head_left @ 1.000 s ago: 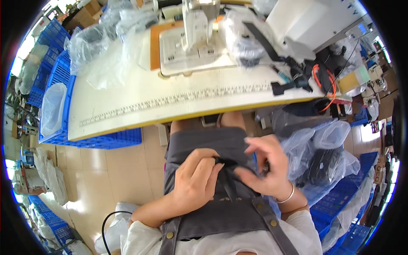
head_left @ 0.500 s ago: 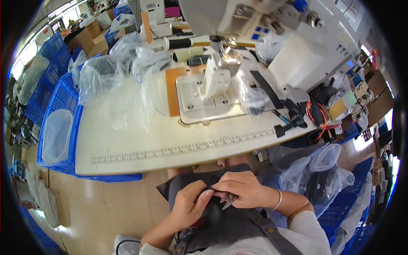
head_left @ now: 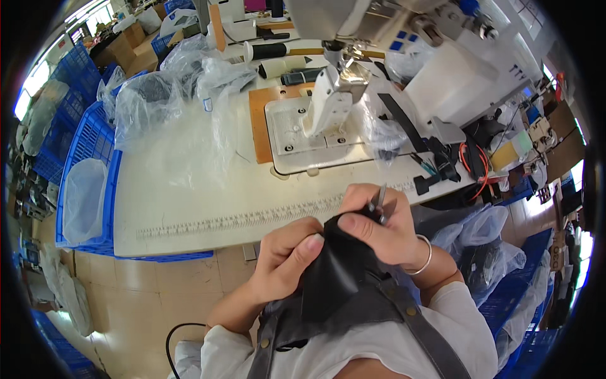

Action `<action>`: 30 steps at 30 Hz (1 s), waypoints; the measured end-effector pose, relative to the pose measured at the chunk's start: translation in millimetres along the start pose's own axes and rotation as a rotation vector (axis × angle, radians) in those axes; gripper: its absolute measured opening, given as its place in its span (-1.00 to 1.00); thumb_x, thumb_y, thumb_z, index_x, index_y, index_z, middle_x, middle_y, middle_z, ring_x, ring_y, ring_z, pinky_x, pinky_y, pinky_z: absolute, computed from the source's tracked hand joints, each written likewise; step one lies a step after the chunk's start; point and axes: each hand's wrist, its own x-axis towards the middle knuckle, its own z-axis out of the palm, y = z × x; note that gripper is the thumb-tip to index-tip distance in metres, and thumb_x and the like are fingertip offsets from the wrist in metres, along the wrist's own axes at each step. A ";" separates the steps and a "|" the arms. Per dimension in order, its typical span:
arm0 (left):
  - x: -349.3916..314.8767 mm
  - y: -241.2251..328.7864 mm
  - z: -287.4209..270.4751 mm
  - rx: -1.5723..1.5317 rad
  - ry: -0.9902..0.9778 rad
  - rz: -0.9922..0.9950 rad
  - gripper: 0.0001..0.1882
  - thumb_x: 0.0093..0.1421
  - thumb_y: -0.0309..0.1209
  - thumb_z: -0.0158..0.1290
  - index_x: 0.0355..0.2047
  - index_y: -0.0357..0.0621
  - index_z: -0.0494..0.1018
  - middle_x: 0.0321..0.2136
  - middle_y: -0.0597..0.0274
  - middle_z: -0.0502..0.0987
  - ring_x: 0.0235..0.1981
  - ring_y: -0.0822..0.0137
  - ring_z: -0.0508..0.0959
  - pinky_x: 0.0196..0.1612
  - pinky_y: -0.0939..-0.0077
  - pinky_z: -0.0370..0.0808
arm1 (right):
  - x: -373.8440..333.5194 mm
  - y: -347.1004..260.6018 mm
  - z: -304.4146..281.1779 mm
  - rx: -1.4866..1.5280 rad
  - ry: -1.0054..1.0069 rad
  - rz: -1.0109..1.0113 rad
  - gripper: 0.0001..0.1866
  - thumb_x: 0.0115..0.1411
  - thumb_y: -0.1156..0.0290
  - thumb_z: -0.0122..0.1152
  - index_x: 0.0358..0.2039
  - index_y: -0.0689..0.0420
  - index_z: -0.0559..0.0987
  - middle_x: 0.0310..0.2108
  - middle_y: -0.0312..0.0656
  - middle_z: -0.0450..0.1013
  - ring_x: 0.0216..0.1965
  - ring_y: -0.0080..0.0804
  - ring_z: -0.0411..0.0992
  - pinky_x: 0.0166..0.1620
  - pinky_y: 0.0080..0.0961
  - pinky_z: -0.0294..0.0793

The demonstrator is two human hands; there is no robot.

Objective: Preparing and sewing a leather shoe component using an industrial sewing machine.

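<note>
My left hand is closed, its thumb and fingers pinching a smooth black leather-like piece that hangs down in front of my dark apron. My right hand grips the upper part of the same piece between thumb and fingers. Tucked in that hand is a small pair of metal snips, blades pointing up and away; their handles are hidden by the palm. Both hands are raised in front of the near edge of the white sewing table.
A sewing machine stands on the table, with a ruler strip along the near edge. Clear plastic bags lie at the left, beside a blue crate. Black straps and an orange cable are at the right.
Both hands have risen toward the table edge, bringing the black piece up into view. The snips in my right hand have turned from pointing down to pointing up.
</note>
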 end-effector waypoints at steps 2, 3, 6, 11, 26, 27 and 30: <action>1.3 -10.1 13.4 -0.233 0.018 -0.089 -0.73 0.27 -0.36 -0.16 -0.50 -0.32 0.29 -0.55 0.38 0.27 -0.52 0.55 0.22 -0.44 0.66 0.20 | -9.4 6.0 -3.7 0.103 0.017 0.024 -0.88 0.14 0.46 0.11 -0.48 0.23 0.46 -0.61 -0.43 0.30 -0.56 -0.74 0.17 -0.50 -0.72 0.16; 5.4 -7.5 21.3 -0.330 0.039 -0.095 -0.71 0.28 -0.32 -0.17 -0.48 -0.31 0.32 -0.51 0.43 0.29 -0.49 0.63 0.21 -0.41 0.73 0.21 | -11.5 12.6 -7.2 0.215 0.060 0.099 -0.88 0.14 0.44 0.12 -0.48 0.22 0.47 -0.61 -0.44 0.30 -0.56 -0.75 0.16 -0.49 -0.73 0.15; 10.8 -8.4 33.9 -0.485 0.136 -0.260 -0.70 0.28 -0.31 -0.18 -0.47 -0.29 0.35 -0.50 0.45 0.32 -0.49 0.66 0.22 -0.40 0.76 0.22 | -14.7 22.6 -11.8 0.328 0.118 0.163 -0.87 0.14 0.42 0.13 -0.48 0.20 0.48 -0.60 -0.46 0.30 -0.56 -0.77 0.16 -0.49 -0.75 0.13; 17.8 -7.9 39.2 -0.508 0.185 -0.287 -0.70 0.29 -0.29 -0.18 -0.45 -0.27 0.38 -0.52 0.46 0.35 -0.48 0.68 0.25 -0.42 0.77 0.23 | -10.4 29.7 -15.7 0.381 0.171 0.152 -0.88 0.13 0.42 0.14 -0.47 0.20 0.49 -0.57 -0.45 0.34 -0.53 -0.77 0.21 -0.45 -0.78 0.18; 149.2 13.0 1.0 0.086 0.090 -0.407 -0.60 0.29 -0.23 -0.28 -0.53 -0.30 0.33 -0.75 0.19 0.42 -0.78 0.42 0.44 -0.76 0.66 0.30 | 57.2 53.8 -52.8 -0.164 0.454 -0.097 -0.85 0.11 0.48 0.12 -0.32 0.27 0.46 -0.76 -0.32 0.30 -0.74 -0.72 0.19 -0.65 -0.72 0.15; 153.0 5.8 2.9 0.036 0.105 -0.405 -0.58 0.30 -0.20 -0.31 -0.53 -0.27 0.33 -0.72 0.17 0.44 -0.78 0.38 0.46 -0.76 0.67 0.31 | 59.6 54.9 -52.6 -0.128 0.543 -0.140 -0.89 0.11 0.51 0.11 -0.34 0.24 0.47 -0.77 -0.30 0.29 -0.74 -0.71 0.17 -0.65 -0.70 0.14; 156.1 -15.3 5.3 -0.189 0.101 -0.385 -0.59 0.29 -0.21 -0.33 -0.51 -0.24 0.33 -0.70 0.16 0.46 -0.77 0.37 0.47 -0.74 0.68 0.33 | 60.7 64.6 -58.8 -0.148 0.602 -0.163 -0.89 0.10 0.57 0.06 -0.34 0.21 0.52 -0.70 -0.24 0.36 -0.68 -0.67 0.25 -0.59 -0.68 0.23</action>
